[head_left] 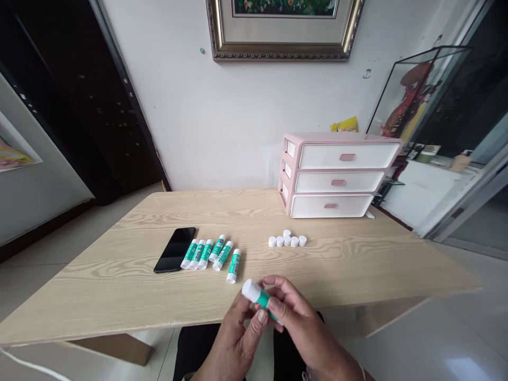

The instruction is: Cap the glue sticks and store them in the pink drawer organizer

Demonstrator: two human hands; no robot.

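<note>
A green and white glue stick (262,299) is held between my two hands in front of the table's near edge, its white end tilted up and to the left. My left hand (240,338) grips it from the left, thumb along its side. From the right, my right hand (296,320) closes on it with thumb and fingers. Several more glue sticks (204,255) lie on the table at the left, one glue stick (234,266) apart from the others and nearest my hands. Several white caps (287,241) are grouped farther back, to the right.
A black phone (174,250) lies on the wooden table (130,288), beside the leftmost glue sticks. At the back right stands a pink and white drawer unit (337,182), with a yellow packet (346,125) behind its top. The wall (190,121) rises behind the table.
</note>
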